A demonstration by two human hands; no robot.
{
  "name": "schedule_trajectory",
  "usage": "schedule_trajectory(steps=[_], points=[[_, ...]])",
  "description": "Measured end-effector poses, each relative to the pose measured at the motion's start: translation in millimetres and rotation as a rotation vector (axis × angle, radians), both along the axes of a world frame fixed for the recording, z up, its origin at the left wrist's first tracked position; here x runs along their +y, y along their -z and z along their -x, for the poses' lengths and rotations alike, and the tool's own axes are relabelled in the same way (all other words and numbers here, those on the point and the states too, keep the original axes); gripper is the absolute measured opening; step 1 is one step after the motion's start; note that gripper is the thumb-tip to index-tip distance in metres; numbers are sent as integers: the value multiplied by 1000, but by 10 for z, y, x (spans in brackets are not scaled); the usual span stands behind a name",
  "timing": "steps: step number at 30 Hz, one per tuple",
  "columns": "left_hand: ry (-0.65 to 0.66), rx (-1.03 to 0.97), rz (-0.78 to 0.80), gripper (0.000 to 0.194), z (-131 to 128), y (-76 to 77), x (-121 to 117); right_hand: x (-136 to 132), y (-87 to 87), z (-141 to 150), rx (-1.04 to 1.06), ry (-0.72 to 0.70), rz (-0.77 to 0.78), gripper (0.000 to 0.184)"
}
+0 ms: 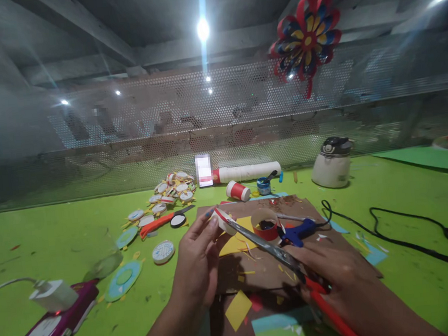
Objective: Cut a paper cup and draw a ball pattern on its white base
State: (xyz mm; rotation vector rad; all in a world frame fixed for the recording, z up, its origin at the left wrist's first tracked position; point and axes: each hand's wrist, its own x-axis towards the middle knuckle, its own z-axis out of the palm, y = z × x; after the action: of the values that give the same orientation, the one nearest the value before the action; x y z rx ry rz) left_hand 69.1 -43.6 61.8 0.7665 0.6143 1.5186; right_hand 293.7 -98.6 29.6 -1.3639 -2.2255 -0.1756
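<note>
My left hand pinches a white, red-edged paper cup piece between thumb and fingers. In my right hand are red-handled scissors, their blade tips at the edge of that piece. Below the hands lies a brown cardboard sheet with paper scraps. A blue glue gun rests on it, beside a red-and-brown paper ring. A yellow paper diamond is closer to me. Left of my left hand sits a round white disc.
At the left are a purple power strip, turtle-like paper shapes, an orange cutter and a disc pile. Stacked cups, a cup, a blue jar and a kettle-like container stand behind. A black cord lies right.
</note>
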Motion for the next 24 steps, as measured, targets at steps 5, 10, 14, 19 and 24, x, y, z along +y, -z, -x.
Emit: schedule_trajectory(steps=[5, 10, 14, 19, 24], points=[[-1, 19, -1, 21, 3, 7, 0, 7, -10, 9, 16, 0, 22, 48], [11, 50, -11, 21, -17, 22, 1, 14, -27, 9, 45, -26, 25, 47], [0, 47, -6, 23, -30, 13, -27, 12, -36, 10, 49, -23, 68, 44], [-34, 27, 7, 23, -57, -7, -56, 9, -17, -2, 43, -22, 37, 45], [-27, 10, -1, 24, -74, 3, -44, 7, -20, 4, 66, -21, 79, 42]])
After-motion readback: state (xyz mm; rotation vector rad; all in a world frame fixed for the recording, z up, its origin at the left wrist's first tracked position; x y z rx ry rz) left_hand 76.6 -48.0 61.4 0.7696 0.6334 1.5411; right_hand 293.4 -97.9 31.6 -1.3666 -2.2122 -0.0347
